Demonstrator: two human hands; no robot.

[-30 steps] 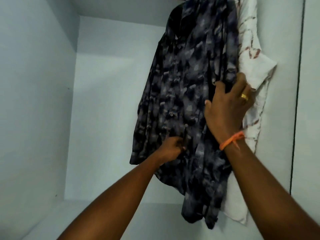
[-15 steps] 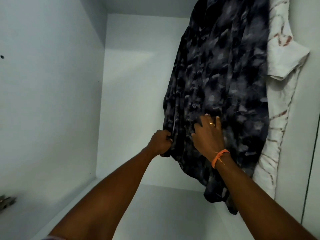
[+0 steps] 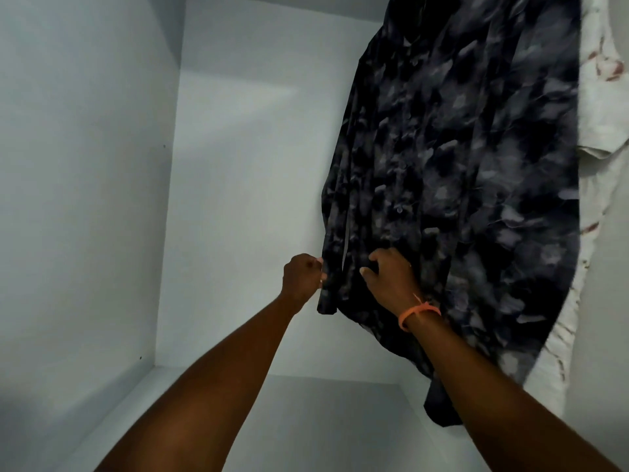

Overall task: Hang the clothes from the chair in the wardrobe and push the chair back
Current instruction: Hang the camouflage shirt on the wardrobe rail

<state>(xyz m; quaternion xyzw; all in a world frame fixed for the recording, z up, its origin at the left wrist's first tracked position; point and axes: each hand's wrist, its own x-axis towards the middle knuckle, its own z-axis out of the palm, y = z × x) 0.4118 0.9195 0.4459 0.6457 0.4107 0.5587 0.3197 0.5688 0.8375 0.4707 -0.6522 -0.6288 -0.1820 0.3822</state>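
The dark shirt (image 3: 452, 185) hangs inside the wardrobe (image 3: 85, 199), in the upper right of the frame, with a white shirt (image 3: 599, 185) just behind it at the right edge. The left hand (image 3: 303, 279) pinches the shirt's left front edge near the hem. The right hand (image 3: 391, 281), with an orange band (image 3: 417, 313) on the wrist, curls its fingers into the cloth just beside it.

We look into a pale grey-white cabinet interior. The left side panel (image 3: 81, 199) fills the left of the frame, the back panel (image 3: 252, 206) the centre, the floor panel (image 3: 306, 424) the bottom. A soft band of light crosses the back panel diagonally.
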